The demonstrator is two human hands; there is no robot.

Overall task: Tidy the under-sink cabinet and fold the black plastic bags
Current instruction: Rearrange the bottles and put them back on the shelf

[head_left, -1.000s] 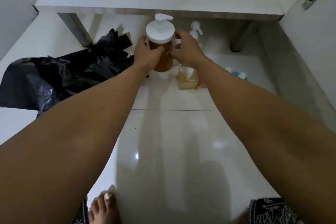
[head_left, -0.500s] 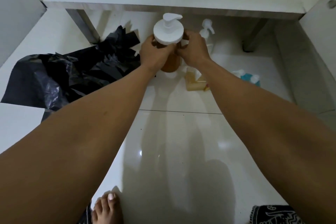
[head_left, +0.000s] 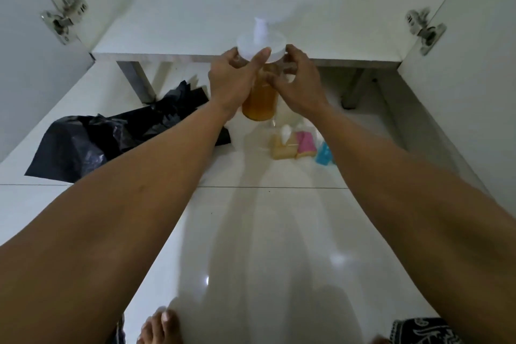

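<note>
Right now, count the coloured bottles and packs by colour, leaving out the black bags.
Amber bottle: 1, gripped by the left hand and right hand
Tan pack: 1
Pink pack: 1
Blue pack: 1
Total: 4

Plastic bags (head_left: 83,145) left of pump bottle (head_left: 261,100); small bottles (head_left: 284,148) right

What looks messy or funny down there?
The black plastic bags lie crumpled in a loose heap on the floor at the left, not folded. The pump bottle, gripped by the left hand and the right hand, shows no spill.
</note>
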